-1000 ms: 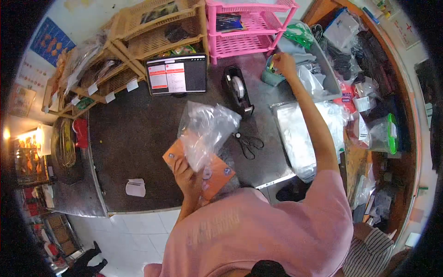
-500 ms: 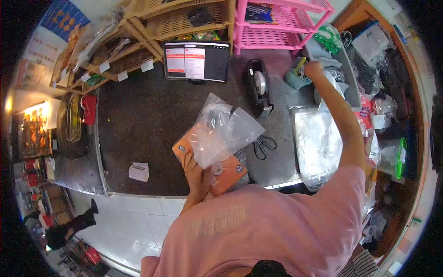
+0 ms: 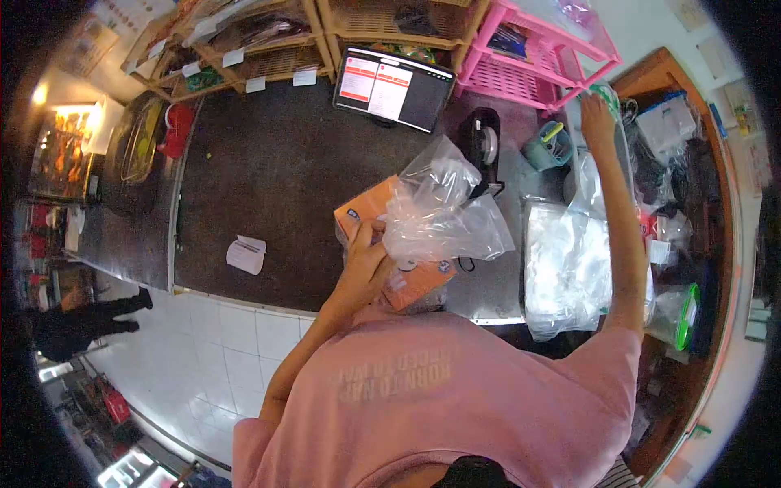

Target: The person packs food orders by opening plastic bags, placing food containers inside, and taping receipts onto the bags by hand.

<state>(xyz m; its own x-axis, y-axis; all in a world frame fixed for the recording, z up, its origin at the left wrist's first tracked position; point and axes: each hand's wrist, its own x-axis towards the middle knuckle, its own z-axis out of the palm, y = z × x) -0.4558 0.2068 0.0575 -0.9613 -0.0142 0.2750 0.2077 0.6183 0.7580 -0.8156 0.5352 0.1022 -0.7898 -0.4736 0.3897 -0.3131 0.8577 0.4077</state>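
Note:
My left hand is closed with its fingers around the edge of a crumpled clear plastic bag. Under the bag lies an orange box, its two ends showing on either side and its middle hidden. My right hand is stretched out to the far end of a grey bin, beside a green plastic bundle. Its fingertips are hard to make out there. A blue-green cup with pens stands left of that forearm, and a black tape dispenser is beside the cup.
A tablet leans at the back of the dark table. Pink shelves and tan racks stand behind. A stack of clear bags lies at right. A paper slip rests at left. Another person's dark-clothed leg shows at far left.
My right hand has left the cup of pens and moved right and farther away, to the grey bin's far end. My left hand stays at the bag and orange box. The view has turned.

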